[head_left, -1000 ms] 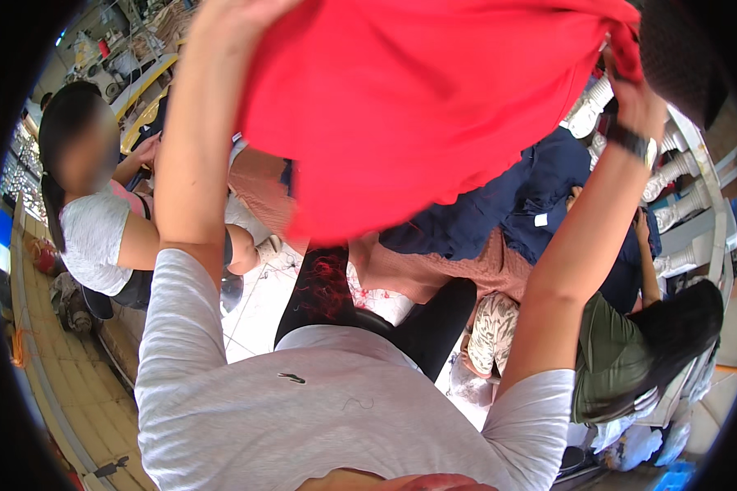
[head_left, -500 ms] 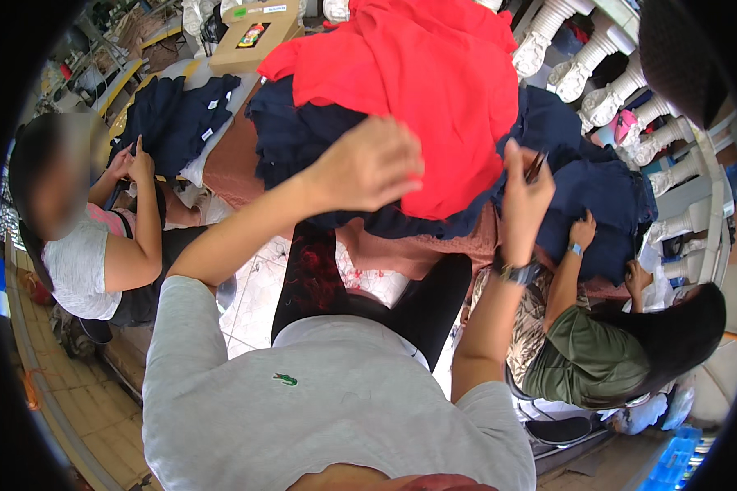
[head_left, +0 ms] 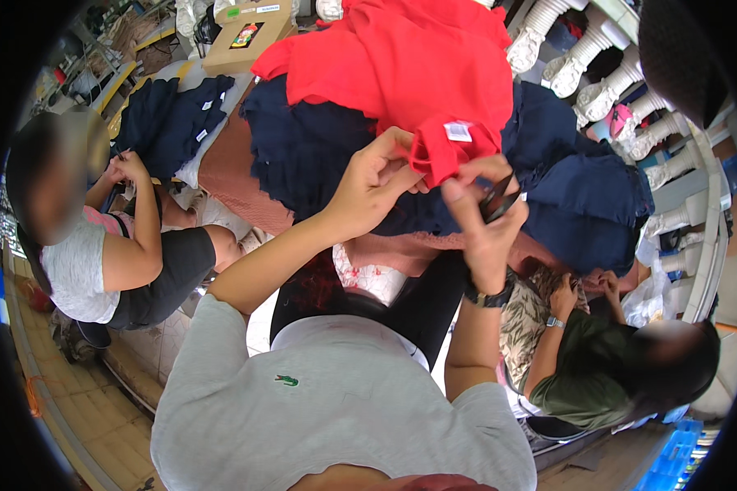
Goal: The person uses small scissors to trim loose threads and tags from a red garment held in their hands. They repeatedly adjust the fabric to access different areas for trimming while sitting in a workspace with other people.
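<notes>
A red garment (head_left: 401, 65) lies on top of a pile of dark blue garments (head_left: 319, 147) on the table in front of me. My left hand (head_left: 373, 184) pinches the red garment's near edge, close to a small white tag (head_left: 458, 131). My right hand (head_left: 483, 217) is right beside it, touching the same red edge and gripping small black snips (head_left: 499, 200). A dark watch sits on my right wrist.
A person in a grey top (head_left: 82, 254) sits at my left. Another person in a green top (head_left: 598, 360) sits at my right. A cardboard box (head_left: 246, 37) stands at the table's far end, and white thread cones (head_left: 581, 57) line the right side.
The red garment was held up high a second ago. It now lies on the blue pile, and both my hands have closed in on its near edge by the tag.
</notes>
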### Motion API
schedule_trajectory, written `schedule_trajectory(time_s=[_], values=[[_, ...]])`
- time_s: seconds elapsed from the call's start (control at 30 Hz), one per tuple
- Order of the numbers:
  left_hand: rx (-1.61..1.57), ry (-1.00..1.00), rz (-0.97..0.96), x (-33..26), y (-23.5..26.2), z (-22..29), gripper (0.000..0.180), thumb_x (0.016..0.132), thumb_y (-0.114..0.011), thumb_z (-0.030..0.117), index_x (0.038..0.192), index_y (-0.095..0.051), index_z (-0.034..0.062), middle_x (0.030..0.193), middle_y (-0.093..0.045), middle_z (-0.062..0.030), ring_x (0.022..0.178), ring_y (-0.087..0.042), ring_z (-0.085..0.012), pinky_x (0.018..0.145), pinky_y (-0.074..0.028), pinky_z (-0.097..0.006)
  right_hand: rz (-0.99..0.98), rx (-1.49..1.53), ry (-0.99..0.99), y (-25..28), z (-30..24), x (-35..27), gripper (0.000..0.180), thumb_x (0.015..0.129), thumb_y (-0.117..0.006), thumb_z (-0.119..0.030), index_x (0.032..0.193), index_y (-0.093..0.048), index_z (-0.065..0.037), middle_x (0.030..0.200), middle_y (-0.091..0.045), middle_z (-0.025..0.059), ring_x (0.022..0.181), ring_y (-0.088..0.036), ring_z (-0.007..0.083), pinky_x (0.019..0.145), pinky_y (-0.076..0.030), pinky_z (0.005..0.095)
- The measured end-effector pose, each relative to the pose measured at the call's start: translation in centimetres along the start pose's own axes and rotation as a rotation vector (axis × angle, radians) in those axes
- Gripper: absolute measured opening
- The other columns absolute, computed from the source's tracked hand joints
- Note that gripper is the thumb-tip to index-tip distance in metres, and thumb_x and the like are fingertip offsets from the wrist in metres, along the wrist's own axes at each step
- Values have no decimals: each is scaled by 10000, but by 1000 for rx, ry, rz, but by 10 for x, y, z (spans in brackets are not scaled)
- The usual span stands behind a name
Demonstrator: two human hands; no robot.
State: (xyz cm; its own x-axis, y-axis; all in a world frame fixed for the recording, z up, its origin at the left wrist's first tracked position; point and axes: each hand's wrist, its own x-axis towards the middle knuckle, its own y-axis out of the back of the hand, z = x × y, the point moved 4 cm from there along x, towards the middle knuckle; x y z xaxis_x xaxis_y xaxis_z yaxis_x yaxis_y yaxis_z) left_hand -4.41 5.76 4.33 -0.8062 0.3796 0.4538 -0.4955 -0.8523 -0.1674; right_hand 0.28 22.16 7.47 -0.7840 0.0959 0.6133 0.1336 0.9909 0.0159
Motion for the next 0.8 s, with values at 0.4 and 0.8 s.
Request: schedule_trajectory(time_s=[0.4,0.8], values=[[-323,61,27,38,42,43,309,1046,-508,187,1290,-601,23,1259,-666,-74,998,-690,-161,871,-560,-323,42,75,-41,-19,-16,40,65,991,-613,-57,1047,-611,-24,935,-581,-18,665,-424,8,541,-326,185],[1235,-106,301,146,114,146,176,707,-461,-113,823,-489,17,888,-495,-115,786,-513,-233,681,-421,-338,447,-677,465,82,-44,196,129,711,-652,-31,840,-658,-35,711,-610,23,646,-557,112,610,-448,276]])
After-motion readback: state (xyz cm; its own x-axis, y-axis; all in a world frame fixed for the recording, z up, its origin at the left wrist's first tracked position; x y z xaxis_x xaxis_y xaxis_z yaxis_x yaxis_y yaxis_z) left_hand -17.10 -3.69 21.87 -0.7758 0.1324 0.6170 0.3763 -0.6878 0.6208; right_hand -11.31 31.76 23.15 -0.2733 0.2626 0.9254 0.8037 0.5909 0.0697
